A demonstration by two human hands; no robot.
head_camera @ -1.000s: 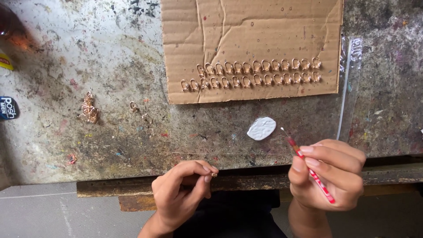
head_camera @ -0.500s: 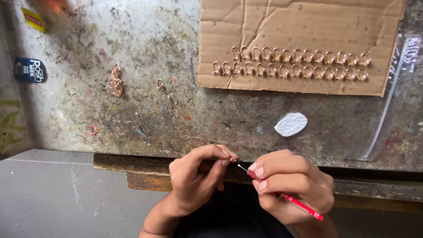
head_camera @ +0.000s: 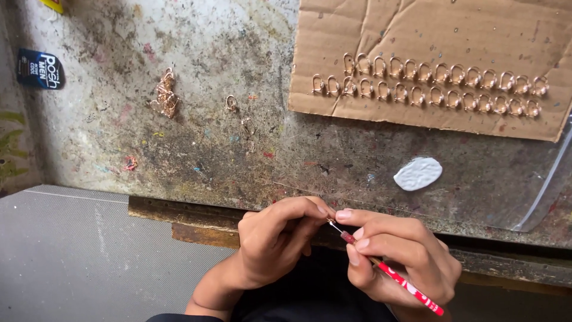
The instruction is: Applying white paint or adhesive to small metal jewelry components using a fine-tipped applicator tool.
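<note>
Left hand (head_camera: 271, 244) curled close to the body, thumb and forefinger pinched shut on a tiny metal piece (head_camera: 329, 221), too small to tell its shape. Right hand (head_camera: 399, 259) just beside it, fingers closed around a thin red tool (head_camera: 393, 274) held like a pen, needle tip touching the pinched piece between the two hands. Red shaft run down and out past the right palm.

Directly under and beyond both hands, the rusty front edge of the worktop (head_camera: 196, 161), its grey surface stained and flecked with paint. Past the right hand, a flat white oval blob (head_camera: 417, 173) lying alone on the surface. Further right of it, the edge of a clear plastic bag (head_camera: 545, 191).

Beyond the left hand, two loose copper-coloured rings (head_camera: 232, 103), near each other, and further left a small tangled heap of the same rings (head_camera: 165, 95). Far left, a dark blue sachet (head_camera: 39, 68) at the surface's edge.

Farthest out, above the right hand, a sheet of brown cardboard (head_camera: 429, 36) carrying two rows of matching rings (head_camera: 429, 83) set side by side.
</note>
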